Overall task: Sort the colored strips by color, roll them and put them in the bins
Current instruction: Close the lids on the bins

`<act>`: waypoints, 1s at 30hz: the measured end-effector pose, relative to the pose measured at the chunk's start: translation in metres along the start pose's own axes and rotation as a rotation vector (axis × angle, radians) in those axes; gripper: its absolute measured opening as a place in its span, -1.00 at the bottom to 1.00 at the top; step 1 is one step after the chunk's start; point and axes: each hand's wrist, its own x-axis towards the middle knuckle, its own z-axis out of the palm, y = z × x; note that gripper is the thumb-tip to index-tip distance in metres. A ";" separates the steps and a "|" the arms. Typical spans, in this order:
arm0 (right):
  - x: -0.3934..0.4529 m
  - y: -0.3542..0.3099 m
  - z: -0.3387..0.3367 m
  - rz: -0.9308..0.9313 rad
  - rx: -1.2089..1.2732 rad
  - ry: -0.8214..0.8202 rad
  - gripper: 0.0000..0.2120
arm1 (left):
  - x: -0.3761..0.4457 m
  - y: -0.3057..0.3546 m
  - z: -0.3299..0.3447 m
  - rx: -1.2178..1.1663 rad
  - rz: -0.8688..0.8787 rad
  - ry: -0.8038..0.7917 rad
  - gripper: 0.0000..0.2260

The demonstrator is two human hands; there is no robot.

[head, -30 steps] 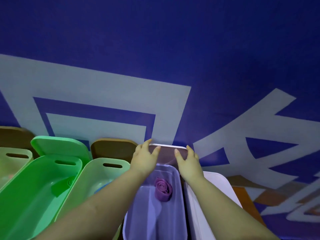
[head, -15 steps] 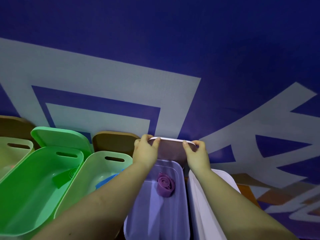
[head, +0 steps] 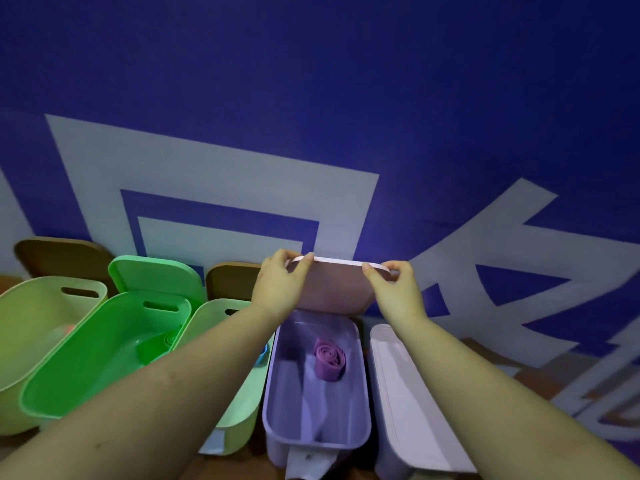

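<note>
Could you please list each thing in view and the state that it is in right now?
Purple bin: open, with a rolled purple strip inside.
Pink lid: upright behind the purple bin, held at its top edge.
Left hand: pinches the lid's top left corner.
Right hand: pinches the lid's top right corner.
Bright green bin: open, a green roll inside.
White bin: lid on.

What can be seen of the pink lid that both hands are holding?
The flat pink plastic lid with rounded corners stands nearly upright against the blue wall, behind the far end of the open lilac plastic bin. The left hand and the right hand pinch its top corners; its lower edge sits near the bin's rim.
</note>
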 end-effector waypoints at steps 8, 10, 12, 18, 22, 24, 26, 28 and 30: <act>-0.059 0.019 -0.011 0.017 -0.043 -0.045 -0.66 | -0.050 -0.013 -0.021 -0.063 -0.027 -0.019 -0.72; -0.073 0.031 -0.012 0.038 -0.088 -0.063 -0.66 | -0.065 -0.021 -0.023 -0.060 -0.054 -0.037 -0.68; -0.085 0.045 -0.011 0.033 -0.146 -0.078 -0.64 | -0.076 -0.034 -0.022 -0.044 -0.081 -0.081 -0.70; -0.118 0.085 -0.003 0.020 -0.340 -0.220 -0.60 | -0.103 -0.080 -0.012 0.211 -0.094 -0.229 -0.54; -0.133 0.104 -0.003 0.047 -0.453 -0.343 -0.31 | -0.121 -0.096 -0.002 0.301 -0.102 -0.321 -0.42; -0.139 0.109 0.000 0.070 -0.482 -0.394 -0.25 | -0.126 -0.100 0.001 0.334 -0.109 -0.328 -0.44; -0.144 0.113 0.002 0.078 -0.503 -0.433 -0.22 | -0.126 -0.103 0.003 0.368 -0.107 -0.328 -0.44; -0.145 0.117 0.003 0.081 -0.523 -0.449 -0.20 | -0.125 -0.105 0.003 0.402 -0.107 -0.338 -0.42; -0.146 0.119 0.002 0.075 -0.551 -0.469 -0.20 | -0.124 -0.106 0.002 0.430 -0.113 -0.355 -0.40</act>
